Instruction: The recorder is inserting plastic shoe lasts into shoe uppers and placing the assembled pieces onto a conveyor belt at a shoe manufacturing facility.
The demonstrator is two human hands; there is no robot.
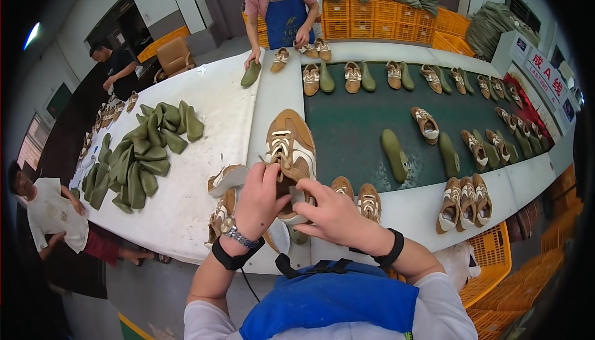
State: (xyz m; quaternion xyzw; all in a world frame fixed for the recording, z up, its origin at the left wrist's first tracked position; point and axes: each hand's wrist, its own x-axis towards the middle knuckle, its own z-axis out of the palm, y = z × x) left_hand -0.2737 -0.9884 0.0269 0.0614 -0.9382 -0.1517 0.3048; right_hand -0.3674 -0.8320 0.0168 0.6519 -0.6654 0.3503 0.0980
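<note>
A brown-and-white sneaker with white laces stands on the white table edge in front of me, toe pointing away. My left hand grips the left side of its opening, fingers closed at the collar near the tongue. On the other side, my right hand pinches the collar near the heel with thumb and fingers. The shoe's inside is partly hidden by my hands. Close to my left wrist lie a tipped sneaker and another sneaker. Right of my right hand stand two more sneakers.
Green shoe lasts lie heaped on the white table at left. A dark green conveyor belt carries sneakers and lasts. Several sneakers stand at right. Across the table, a co-worker's hand touches a last. Orange crates stand behind.
</note>
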